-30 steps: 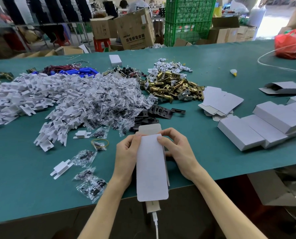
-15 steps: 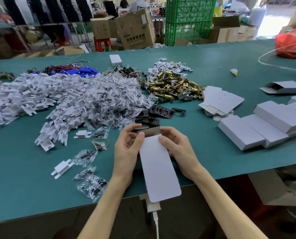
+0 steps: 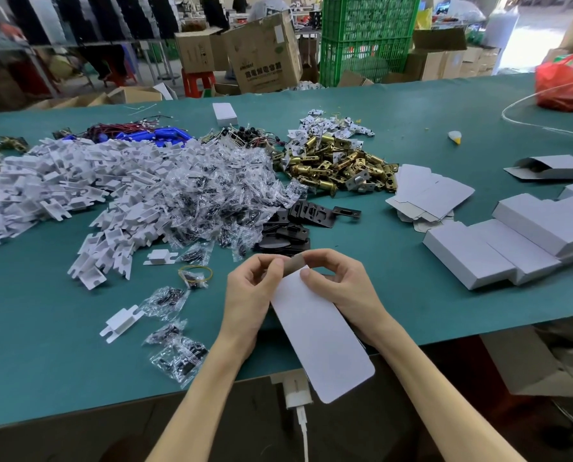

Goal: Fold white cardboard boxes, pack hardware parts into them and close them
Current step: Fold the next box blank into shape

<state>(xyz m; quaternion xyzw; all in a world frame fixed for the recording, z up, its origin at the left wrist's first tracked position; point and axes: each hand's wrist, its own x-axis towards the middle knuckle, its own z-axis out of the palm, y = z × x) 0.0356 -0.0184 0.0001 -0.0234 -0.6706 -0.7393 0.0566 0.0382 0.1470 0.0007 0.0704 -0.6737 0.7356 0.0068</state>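
Observation:
Both hands hold a white cardboard box [image 3: 321, 331] over the near table edge, its long side slanting toward the lower right. My left hand [image 3: 250, 291] grips its far left corner, thumb against the brown end flap [image 3: 295, 261]. My right hand [image 3: 340, 283] curls around the far right side, fingertips on the white face. Behind the hands lie black metal plates [image 3: 298, 225], brass latch parts [image 3: 341, 165], a heap of clear screw bags [image 3: 211, 198] and white plastic pieces [image 3: 55, 185]. Flat box blanks [image 3: 428, 195] and closed white boxes [image 3: 511, 241] lie to the right.
The green table [image 3: 411, 268] ends just below my wrists, where a white charger and cable [image 3: 296, 395] hang. Loose screw bags [image 3: 178, 355] and a white plastic piece [image 3: 121, 323] lie at the near left. Cardboard cartons, a green crate and a red bag [image 3: 565, 85] stand beyond.
The box has swung from pointing straight at me to slanting toward the lower right. Its brown end flap has folded down at the far end, with my fingers curling over it.

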